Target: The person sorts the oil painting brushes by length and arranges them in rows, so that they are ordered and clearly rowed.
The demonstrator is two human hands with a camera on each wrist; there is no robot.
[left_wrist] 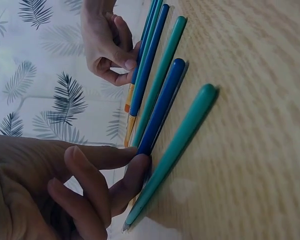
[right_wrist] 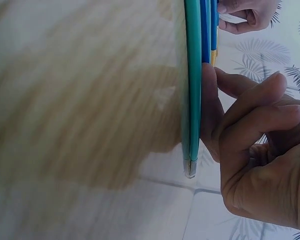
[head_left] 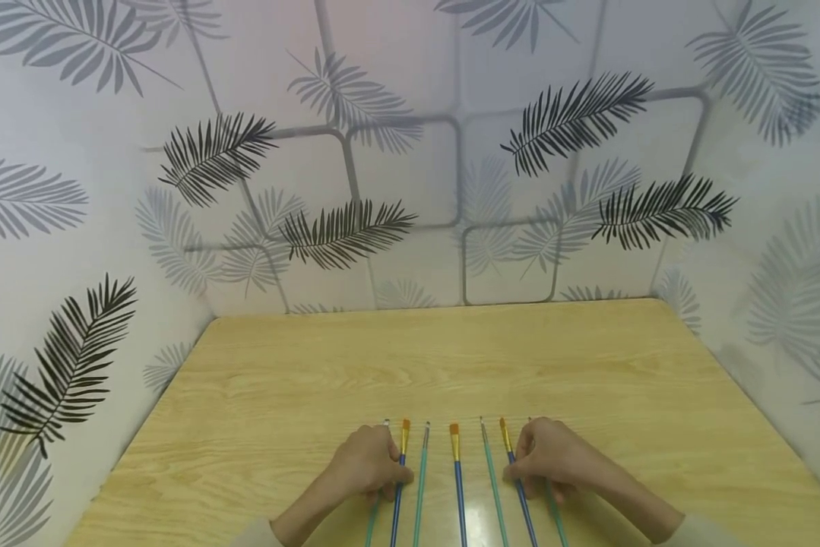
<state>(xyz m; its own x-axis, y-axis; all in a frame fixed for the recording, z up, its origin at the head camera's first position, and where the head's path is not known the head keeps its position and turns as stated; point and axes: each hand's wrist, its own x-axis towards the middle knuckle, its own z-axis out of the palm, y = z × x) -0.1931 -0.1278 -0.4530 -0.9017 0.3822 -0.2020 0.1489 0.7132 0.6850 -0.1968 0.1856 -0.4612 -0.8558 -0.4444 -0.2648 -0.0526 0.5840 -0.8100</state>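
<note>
Several paintbrushes lie side by side on the table, bristles pointing away from me. My left hand [head_left: 368, 462] pinches a blue paintbrush [head_left: 397, 505] with a gold ferrule, between thumb and finger; an outer green paintbrush [left_wrist: 180, 137] lies beside that hand. On the right, my right hand [head_left: 556, 456] pinches another blue paintbrush [head_left: 524, 507] at its upper handle. The outer right green paintbrush [right_wrist: 193, 75] passes beneath that hand, partly hidden in the head view. Between the hands lie a green paintbrush [head_left: 420, 486], a wide blue paintbrush [head_left: 460, 490] and another green paintbrush [head_left: 494, 479].
The light wooden table [head_left: 423, 357] extends beyond the brushes and to both sides. A pale wall [head_left: 410, 175] with a leaf pattern rises behind its far edge and along the sides. A bright reflection shows on the wood near the middle brush.
</note>
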